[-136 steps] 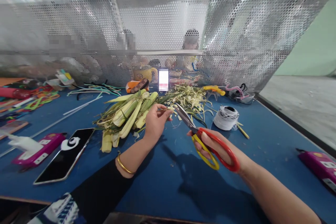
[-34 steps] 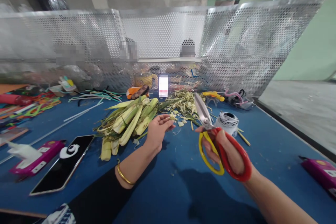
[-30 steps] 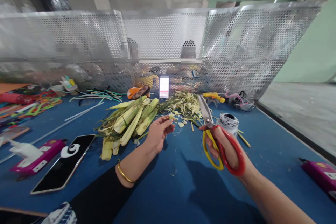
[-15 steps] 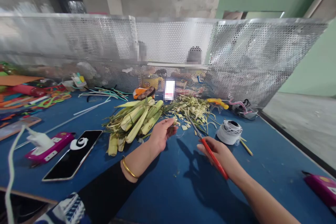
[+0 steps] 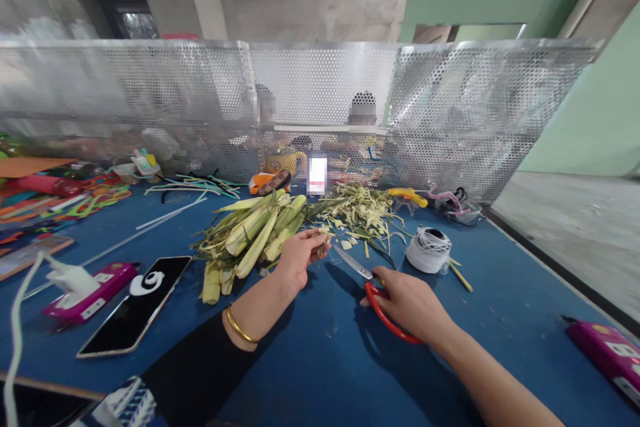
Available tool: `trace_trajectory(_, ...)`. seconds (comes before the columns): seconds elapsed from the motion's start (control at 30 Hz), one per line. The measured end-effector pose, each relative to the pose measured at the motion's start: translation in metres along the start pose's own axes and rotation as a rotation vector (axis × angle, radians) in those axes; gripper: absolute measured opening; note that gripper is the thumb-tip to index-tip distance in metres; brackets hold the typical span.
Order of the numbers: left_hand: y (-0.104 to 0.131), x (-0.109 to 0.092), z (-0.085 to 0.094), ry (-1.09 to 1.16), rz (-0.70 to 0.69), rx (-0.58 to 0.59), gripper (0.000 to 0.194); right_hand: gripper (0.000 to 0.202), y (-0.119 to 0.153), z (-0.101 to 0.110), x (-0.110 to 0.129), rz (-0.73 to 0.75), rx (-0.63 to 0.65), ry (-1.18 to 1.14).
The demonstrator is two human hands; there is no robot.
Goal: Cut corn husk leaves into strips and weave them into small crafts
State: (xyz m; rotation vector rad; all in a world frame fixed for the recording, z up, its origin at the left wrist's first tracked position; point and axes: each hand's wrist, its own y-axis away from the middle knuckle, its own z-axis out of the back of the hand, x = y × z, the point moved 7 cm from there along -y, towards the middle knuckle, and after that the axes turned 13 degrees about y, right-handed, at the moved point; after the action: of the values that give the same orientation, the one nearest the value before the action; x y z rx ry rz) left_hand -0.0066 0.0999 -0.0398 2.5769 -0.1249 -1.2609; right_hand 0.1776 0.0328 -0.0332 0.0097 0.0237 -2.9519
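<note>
My left hand, a gold bangle at its wrist, pinches a small pale-green piece of husk at the fingertips. Red-handled scissors are gripped in my right hand, with the blades pointing up and left toward that piece. A narrow gap shows between blade tips and piece. Left of my left hand lies a bundle of corn husks with green and pale-yellow layers. Beyond the scissors spreads a heap of cut husk scraps. A roll of white string stands right of them.
A perforated metal screen borders the blue table's back, with people partly visible behind it. On the left lie a phone and a magenta power strip; another magenta strip is at right. A yellow-handled tool lies behind the string.
The scissors have turned in my right hand, so the blades point further left, closer to my left fingertips. My left hand still pinches the husk piece. The view has shifted slightly.
</note>
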Motion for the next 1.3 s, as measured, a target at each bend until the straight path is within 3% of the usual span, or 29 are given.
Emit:
trace_trajectory(0.1,0.006,0.003,-0.007,-0.028,0.032,0.026,0.009,0.035,0.003,-0.003,0.015,0.131,0.038,0.072)
trace_trajectory(0.23,0.019,0.026,-0.024,-0.1,0.205,0.142,0.006,0.038,0.007,-0.006,0.027,0.247,0.057,0.091)
trace_trajectory(0.33,0.02,0.047,-0.044,-0.203,0.409,0.238,0.01,0.039,0.01,-0.006,0.032,0.308,0.039,0.091)
trace_trajectory(0.4,0.012,0.056,-0.066,-0.25,0.581,0.323,0.012,0.036,0.01,-0.007,0.032,0.323,0.034,0.098)
trace_trajectory(0.43,0.002,0.053,-0.081,-0.249,0.576,0.355,0.013,0.034,0.01,-0.007,0.033,0.325,0.032,0.102)
trace_trajectory(0.47,-0.014,0.042,-0.097,-0.219,0.482,0.367,0.013,0.032,0.01,-0.007,0.033,0.327,0.03,0.106)
trace_trajectory(0.53,-0.044,0.015,-0.125,-0.251,0.206,0.387,0.013,0.03,0.01,-0.006,0.033,0.335,0.02,0.108)
trace_trajectory(0.57,-0.057,0.006,-0.13,-0.371,0.104,0.34,0.015,0.03,0.01,-0.006,0.033,0.338,0.018,0.106)
trace_trajectory(0.63,-0.072,0.004,-0.133,-0.466,0.072,0.292,0.014,0.031,0.01,-0.006,0.034,0.342,0.022,0.106)
trace_trajectory(0.73,-0.069,0.027,-0.118,-0.612,0.167,0.354,0.006,0.029,0.012,-0.004,0.036,0.357,0.022,0.111)
trace_trajectory(0.87,-0.053,0.072,-0.098,-0.817,0.419,0.558,0.02,0.028,0.015,-0.001,0.041,0.395,0.015,0.113)
trace_trajectory(0.93,-0.062,0.071,-0.107,-0.768,0.3,0.598,0.026,0.028,0.015,0.0,0.042,0.398,0.019,0.12)
trace_trajectory(1.03,-0.086,0.058,-0.124,-0.65,0.078,0.55,0.026,0.026,0.015,0.0,0.042,0.401,0.021,0.13)
trace_trajectory(1.1,-0.095,0.058,-0.131,-0.615,0.004,0.544,0.022,0.024,0.014,-0.001,0.043,0.409,0.023,0.135)
trace_trajectory(1.3,-0.096,0.094,-0.145,-0.7,0.084,0.643,0.017,0.024,0.014,0.0,0.043,0.404,0.032,0.148)
